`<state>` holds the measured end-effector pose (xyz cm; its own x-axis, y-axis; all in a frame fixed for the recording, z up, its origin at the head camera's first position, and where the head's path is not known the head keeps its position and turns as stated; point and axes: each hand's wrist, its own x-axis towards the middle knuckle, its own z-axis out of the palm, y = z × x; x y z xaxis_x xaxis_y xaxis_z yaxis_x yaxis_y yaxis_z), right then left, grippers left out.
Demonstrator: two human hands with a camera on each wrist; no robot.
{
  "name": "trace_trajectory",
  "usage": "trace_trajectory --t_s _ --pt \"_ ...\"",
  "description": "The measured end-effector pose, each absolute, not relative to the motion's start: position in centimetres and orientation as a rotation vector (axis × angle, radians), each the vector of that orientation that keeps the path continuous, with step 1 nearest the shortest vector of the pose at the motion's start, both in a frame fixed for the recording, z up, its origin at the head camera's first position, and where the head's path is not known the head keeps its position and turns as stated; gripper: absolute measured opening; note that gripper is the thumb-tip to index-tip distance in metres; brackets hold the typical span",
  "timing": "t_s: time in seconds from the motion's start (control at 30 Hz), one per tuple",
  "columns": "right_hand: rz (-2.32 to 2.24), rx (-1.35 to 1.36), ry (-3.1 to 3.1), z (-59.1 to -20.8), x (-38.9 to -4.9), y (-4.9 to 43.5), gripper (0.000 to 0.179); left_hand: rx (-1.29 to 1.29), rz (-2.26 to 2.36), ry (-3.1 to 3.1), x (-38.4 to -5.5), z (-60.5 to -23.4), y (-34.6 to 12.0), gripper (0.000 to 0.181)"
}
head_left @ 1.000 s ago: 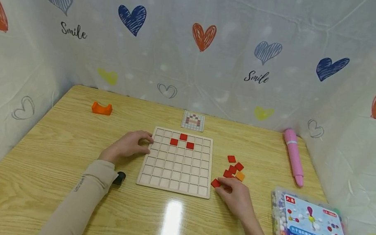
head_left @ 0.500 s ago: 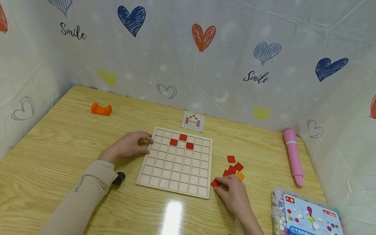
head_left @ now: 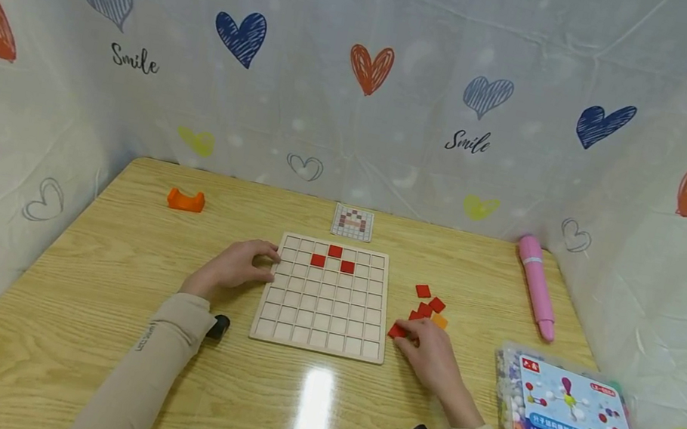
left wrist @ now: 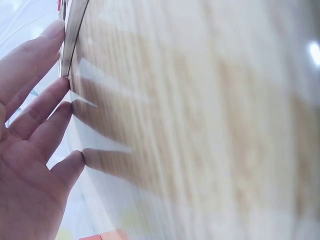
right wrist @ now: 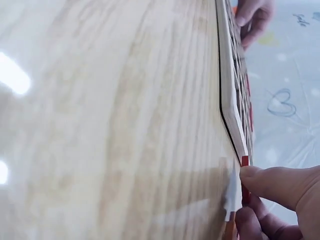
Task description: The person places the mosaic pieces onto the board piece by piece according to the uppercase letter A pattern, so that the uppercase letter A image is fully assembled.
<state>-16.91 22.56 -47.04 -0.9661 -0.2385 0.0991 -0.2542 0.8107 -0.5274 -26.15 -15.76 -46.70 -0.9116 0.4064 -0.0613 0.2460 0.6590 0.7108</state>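
Observation:
A pale wooden grid board (head_left: 327, 305) lies mid-table, with red square tiles (head_left: 335, 251) in 3 cells near its far edge. My left hand (head_left: 234, 263) rests at the board's left side, thumb and fingertips right at its rim; in the left wrist view its fingers (left wrist: 42, 117) are spread. Beside the board's near right edge, my right hand (head_left: 432, 350) pinches a red tile (head_left: 396, 331) between thumb and fingers. The right wrist view shows this tile (right wrist: 245, 162) edge-on. Several loose red tiles (head_left: 423, 291) and an orange tile (head_left: 439, 322) lie just beyond, partly hidden by that hand.
A small card with a printed grid pattern (head_left: 353, 222) lies behind the board. An orange holder (head_left: 186, 200) sits at the back left. On the right are a pink pen-shaped object (head_left: 536, 287) and a clear plastic box of coloured parts (head_left: 572, 423). Printed curtains surround the table.
My right hand has shifted very slightly away from me with the red tile pinched in it, covering more of the loose tiles. My left hand and the board stay in place.

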Motion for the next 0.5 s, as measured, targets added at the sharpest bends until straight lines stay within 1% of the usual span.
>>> trace_trajectory --t_s 0.27,0.5 --pt "0.993 0.407 -2.855 -45.9 -17.7 23.0 0.033 0.532 1.082 2.675 -26.1 -46.6 -15.8 0.035" --pt "1.133 0.346 -2.829 -45.2 -19.4 23.0 0.034 0.532 1.08 2.676 -26.1 -46.6 -15.8 0.035"
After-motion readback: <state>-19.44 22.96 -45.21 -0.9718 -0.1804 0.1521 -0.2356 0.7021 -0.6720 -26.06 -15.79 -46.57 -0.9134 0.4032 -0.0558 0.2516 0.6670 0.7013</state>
